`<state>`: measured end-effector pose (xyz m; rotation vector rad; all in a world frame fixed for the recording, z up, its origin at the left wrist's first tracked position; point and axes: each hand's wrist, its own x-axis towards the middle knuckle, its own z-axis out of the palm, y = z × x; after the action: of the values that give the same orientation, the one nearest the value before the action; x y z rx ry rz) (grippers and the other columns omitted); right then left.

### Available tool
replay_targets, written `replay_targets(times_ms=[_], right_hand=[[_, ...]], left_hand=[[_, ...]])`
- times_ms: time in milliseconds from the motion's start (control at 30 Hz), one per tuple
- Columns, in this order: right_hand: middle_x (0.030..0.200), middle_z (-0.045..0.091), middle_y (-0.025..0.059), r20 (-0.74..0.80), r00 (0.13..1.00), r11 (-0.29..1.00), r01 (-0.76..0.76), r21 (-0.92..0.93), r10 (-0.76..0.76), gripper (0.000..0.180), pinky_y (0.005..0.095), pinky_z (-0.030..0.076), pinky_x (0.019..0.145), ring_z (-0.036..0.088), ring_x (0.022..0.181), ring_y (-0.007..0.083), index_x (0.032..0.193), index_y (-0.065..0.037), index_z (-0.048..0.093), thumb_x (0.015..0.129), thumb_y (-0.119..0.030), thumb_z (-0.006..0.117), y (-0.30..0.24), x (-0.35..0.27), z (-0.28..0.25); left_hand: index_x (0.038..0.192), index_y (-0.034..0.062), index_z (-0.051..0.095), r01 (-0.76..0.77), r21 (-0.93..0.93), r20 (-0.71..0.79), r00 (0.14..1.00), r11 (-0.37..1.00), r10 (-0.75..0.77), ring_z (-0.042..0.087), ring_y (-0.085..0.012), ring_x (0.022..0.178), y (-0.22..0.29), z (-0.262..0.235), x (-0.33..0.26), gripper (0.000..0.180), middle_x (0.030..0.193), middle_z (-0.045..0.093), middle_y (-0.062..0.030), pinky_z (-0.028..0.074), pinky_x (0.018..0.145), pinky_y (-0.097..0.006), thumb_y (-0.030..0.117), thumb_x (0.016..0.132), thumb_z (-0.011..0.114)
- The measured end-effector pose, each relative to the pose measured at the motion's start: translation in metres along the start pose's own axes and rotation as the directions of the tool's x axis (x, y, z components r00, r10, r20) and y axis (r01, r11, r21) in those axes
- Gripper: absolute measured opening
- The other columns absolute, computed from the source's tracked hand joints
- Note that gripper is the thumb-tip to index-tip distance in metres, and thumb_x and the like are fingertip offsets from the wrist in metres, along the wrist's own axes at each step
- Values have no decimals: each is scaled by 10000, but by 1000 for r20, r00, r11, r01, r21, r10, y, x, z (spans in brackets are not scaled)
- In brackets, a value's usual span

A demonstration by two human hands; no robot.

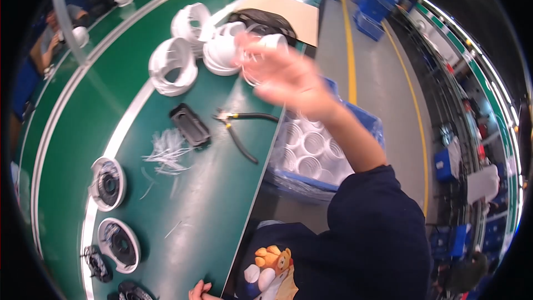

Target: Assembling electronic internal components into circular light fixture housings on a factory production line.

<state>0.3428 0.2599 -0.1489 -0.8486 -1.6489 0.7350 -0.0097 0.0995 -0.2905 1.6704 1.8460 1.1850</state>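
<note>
My left hand (199, 290) rested at the near edge of the green worktop (222, 200), only the fingertips showing, so I could not tell its grip. Just left of it lay dark round parts, and farther up two white rings with black centres (108, 183). Past those sat a scatter of clear plastic offcuts (166, 153), a small black tray (190, 125) and black-handled cutters (241, 128). To the right, off the worktop edge, a blue crate lined with plastic held white round housings (311, 150).

My right hand (288, 75) was raised and blurred over the far group of white housings (219, 53), fingers spread and the grip released; something thin and clear seemed to hang near the fingertips, though the blur hid whether I held it. A slotted white ring (173, 66) stood left of that group. To do this well, I judged the hand should slow, settle squarely over one housing and take it by the rim without knocking its neighbours.
</note>
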Motion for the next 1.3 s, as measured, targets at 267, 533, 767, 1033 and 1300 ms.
replay_targets(times_ms=[267,533,767,1033,1300], right_hand=[[792,618,137,-852,472,471,-712,-521,-229,184,300,474,668,601,786,180,876,5,577,795,-155,538,75,-204,-242],[904,590,209,-589,175,-321,-700,-638,789,661,380,438,796,556,890,332,862,22,588,472,-489,742,236,-438,-172],[971,579,215,-488,13,-339,-704,-624,873,509,381,447,828,553,940,328,888,23,605,594,-377,721,306,-487,-155],[883,610,191,-579,120,-364,-671,-646,806,329,389,453,793,578,876,337,808,-26,641,675,-327,629,293,-480,-119],[864,582,245,-750,337,-227,-812,-537,569,488,438,427,757,565,828,382,976,32,507,665,-310,664,258,-473,-157]], left_hand=[[785,-56,614,9,19,50,999,1000,-10,568,-212,586,-4,8,-6,260,690,602,-144,478,585,-292,-63,689,372],[797,-17,627,-16,178,21,1000,984,12,572,-207,599,-18,8,-10,287,668,604,-118,474,596,-296,-77,664,379],[728,-41,566,-127,116,-102,985,985,139,503,-145,489,-13,22,-3,257,566,512,-100,388,486,-225,-124,646,337],[717,-31,563,-130,148,-127,981,980,149,499,-144,467,-10,22,-4,259,539,502,-92,372,460,-221,-124,629,338],[693,-24,560,-148,123,-128,978,981,164,501,-163,460,-1,24,-3,241,528,504,-98,370,462,-232,-124,609,359]])
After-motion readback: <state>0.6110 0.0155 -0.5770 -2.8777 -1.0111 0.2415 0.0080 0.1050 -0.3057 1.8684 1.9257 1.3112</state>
